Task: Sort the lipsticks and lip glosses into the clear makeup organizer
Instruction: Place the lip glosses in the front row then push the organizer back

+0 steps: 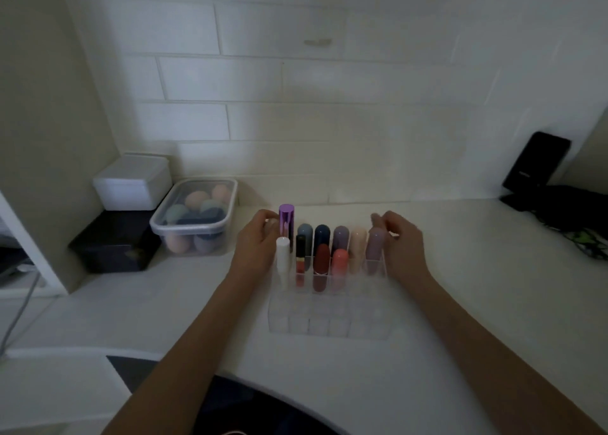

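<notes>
**Flanking the filled organizer with both hands**

Standing on the white counter [460,270], the clear makeup organizer [329,316] holds upright lipsticks and lip glosses in its back rows; its front compartments are bare. The left hand [260,247] curls loosely beside the purple metallic tube [286,224] at the left end. The right hand [399,247] rests its fingertips at the mauve tube [375,247]; whether either hand grips cannot be told.

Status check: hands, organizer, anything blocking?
Left hand at purple tube, grip unclear. Right hand at organizer's right end, holding nothing visible. Back rows filled, front row empty. Nothing blocking.
</notes>
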Action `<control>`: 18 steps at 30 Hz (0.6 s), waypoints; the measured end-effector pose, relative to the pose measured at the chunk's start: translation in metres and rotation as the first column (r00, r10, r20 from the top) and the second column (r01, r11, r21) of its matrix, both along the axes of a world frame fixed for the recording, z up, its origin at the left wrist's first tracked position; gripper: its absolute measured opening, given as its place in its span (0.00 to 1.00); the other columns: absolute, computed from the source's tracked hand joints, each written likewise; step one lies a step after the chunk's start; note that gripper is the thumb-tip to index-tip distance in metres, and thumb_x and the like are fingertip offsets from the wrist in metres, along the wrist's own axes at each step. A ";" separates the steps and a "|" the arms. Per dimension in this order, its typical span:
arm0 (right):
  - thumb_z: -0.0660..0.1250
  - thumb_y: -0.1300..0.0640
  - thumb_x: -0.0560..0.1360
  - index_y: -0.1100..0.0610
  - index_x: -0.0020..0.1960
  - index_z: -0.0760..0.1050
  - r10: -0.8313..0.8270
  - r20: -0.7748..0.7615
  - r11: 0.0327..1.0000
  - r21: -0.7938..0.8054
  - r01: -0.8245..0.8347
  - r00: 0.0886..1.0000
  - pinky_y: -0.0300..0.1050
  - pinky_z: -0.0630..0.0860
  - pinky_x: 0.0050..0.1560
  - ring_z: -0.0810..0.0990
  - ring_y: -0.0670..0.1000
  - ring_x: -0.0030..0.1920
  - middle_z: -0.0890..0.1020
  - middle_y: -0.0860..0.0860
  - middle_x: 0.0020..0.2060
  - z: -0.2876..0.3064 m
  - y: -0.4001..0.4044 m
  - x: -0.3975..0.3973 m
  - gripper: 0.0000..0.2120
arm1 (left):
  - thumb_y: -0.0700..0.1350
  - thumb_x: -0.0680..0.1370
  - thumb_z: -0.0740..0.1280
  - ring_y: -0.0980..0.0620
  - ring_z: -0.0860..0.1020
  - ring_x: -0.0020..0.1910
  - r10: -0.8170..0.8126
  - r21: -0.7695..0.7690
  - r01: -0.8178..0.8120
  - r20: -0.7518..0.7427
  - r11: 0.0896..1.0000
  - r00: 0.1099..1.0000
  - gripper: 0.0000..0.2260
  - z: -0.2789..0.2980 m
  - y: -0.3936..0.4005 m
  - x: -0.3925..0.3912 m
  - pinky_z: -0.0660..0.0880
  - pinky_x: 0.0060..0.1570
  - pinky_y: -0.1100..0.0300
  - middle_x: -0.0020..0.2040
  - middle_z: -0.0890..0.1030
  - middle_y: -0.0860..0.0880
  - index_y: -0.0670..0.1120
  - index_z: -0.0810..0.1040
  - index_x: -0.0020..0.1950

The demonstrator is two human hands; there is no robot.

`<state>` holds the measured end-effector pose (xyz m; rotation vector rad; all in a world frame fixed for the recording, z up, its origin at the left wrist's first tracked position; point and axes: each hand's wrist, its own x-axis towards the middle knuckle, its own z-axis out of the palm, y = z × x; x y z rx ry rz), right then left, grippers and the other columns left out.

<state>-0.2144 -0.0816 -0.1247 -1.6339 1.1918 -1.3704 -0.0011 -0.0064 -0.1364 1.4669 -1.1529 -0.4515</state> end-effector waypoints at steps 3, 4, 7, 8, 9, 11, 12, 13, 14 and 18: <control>0.60 0.65 0.75 0.51 0.29 0.67 0.003 -0.076 0.998 0.056 0.001 0.997 0.38 0.64 0.25 0.65 0.41 0.19 0.72 0.45 0.21 -0.002 0.018 -0.015 0.18 | 0.42 0.79 0.58 0.51 0.75 0.37 0.082 -0.059 -0.080 0.042 0.995 0.996 0.06 -0.003 0.015 -0.001 0.73 0.40 0.54 0.41 0.79 0.42 0.45 0.73 0.46; 0.58 0.66 0.75 0.52 0.32 0.70 0.032 -0.052 0.994 0.109 -0.027 0.998 0.38 0.64 0.23 0.66 0.42 0.19 0.74 0.46 0.24 -0.002 0.023 -0.019 0.16 | 0.42 0.79 0.58 0.50 0.75 0.37 0.099 -0.070 -0.095 0.059 0.993 0.993 0.06 -0.004 0.021 -0.001 0.73 0.40 0.54 0.41 0.78 0.42 0.44 0.73 0.47; 0.54 0.63 0.77 0.56 0.43 0.77 0.093 0.240 0.949 0.271 -0.158 0.966 0.42 0.66 0.31 0.70 0.49 0.28 0.77 0.54 0.36 -0.002 0.042 -0.027 0.14 | 0.42 0.79 0.58 0.50 0.75 0.39 0.133 -0.100 -0.122 0.122 0.988 0.983 0.05 -0.005 0.038 -0.005 0.73 0.41 0.52 0.41 0.77 0.46 0.44 0.73 0.48; 0.54 0.64 0.78 0.57 0.47 0.77 0.126 0.319 0.935 0.279 -0.220 0.939 0.41 0.69 0.34 0.72 0.50 0.32 0.78 0.54 0.40 -0.003 0.046 -0.030 0.13 | 0.42 0.79 0.58 0.49 0.75 0.40 0.138 -0.100 -0.123 0.159 0.987 0.978 0.05 -0.005 0.043 -0.007 0.73 0.41 0.53 0.41 0.77 0.46 0.44 0.72 0.49; 0.55 0.65 0.79 0.58 0.50 0.77 0.173 0.403 0.915 0.271 -0.297 0.899 0.40 0.73 0.38 0.74 0.50 0.36 0.78 0.54 0.43 -0.003 0.051 -0.033 0.12 | 0.42 0.79 0.57 0.49 0.75 0.41 0.138 -0.099 -0.120 0.203 0.988 0.969 0.05 -0.004 0.048 -0.009 0.72 0.42 0.54 0.43 0.77 0.46 0.44 0.72 0.50; 0.60 0.64 0.77 0.60 0.56 0.75 0.243 0.593 0.863 0.230 -0.451 0.768 0.42 0.78 0.50 0.79 0.53 0.48 0.79 0.56 0.51 -0.005 0.055 -0.039 0.09 | 0.42 0.80 0.57 0.49 0.74 0.43 0.130 -0.092 -0.106 0.308 0.990 0.943 0.06 -0.005 0.056 -0.013 0.69 0.42 0.56 0.46 0.76 0.45 0.44 0.71 0.53; 0.64 0.61 0.74 0.60 0.58 0.73 0.238 0.656 0.857 0.204 -0.472 0.716 0.44 0.80 0.53 0.80 0.54 0.52 0.79 0.57 0.55 -0.005 0.057 -0.041 0.13 | 0.42 0.80 0.56 0.50 0.73 0.43 0.132 -0.089 -0.107 0.356 0.990 0.925 0.07 -0.005 0.059 -0.014 0.67 0.42 0.58 0.48 0.75 0.45 0.43 0.71 0.55; 0.67 0.59 0.71 0.61 0.61 0.71 0.222 0.689 0.868 0.183 -0.462 0.689 0.44 0.81 0.53 0.81 0.53 0.54 0.79 0.57 0.57 -0.005 0.059 -0.042 0.19 | 0.41 0.80 0.57 0.51 0.72 0.43 0.148 -0.097 -0.119 0.393 0.988 0.908 0.08 -0.005 0.062 -0.016 0.66 0.41 0.59 0.50 0.75 0.44 0.43 0.70 0.56; 0.69 0.58 0.69 0.61 0.62 0.70 0.201 0.679 0.890 0.174 -0.421 0.706 0.42 0.81 0.50 0.82 0.51 0.54 0.79 0.57 0.57 -0.003 0.062 -0.043 0.23 | 0.41 0.80 0.57 0.51 0.71 0.42 0.171 -0.105 -0.139 0.418 0.985 0.892 0.08 -0.005 0.065 -0.018 0.66 0.41 0.59 0.52 0.74 0.44 0.42 0.70 0.58; 0.68 0.64 0.74 0.58 0.54 0.76 0.134 0.547 0.961 0.133 -0.244 0.826 0.41 0.81 0.49 0.81 0.53 0.55 0.81 0.55 0.53 0.000 0.074 -0.040 0.09 | 0.38 0.79 0.58 0.46 0.75 0.44 0.240 -0.161 -0.187 0.443 0.969 0.864 0.11 -0.002 0.070 -0.022 0.71 0.39 0.55 0.57 0.73 0.43 0.43 0.69 0.62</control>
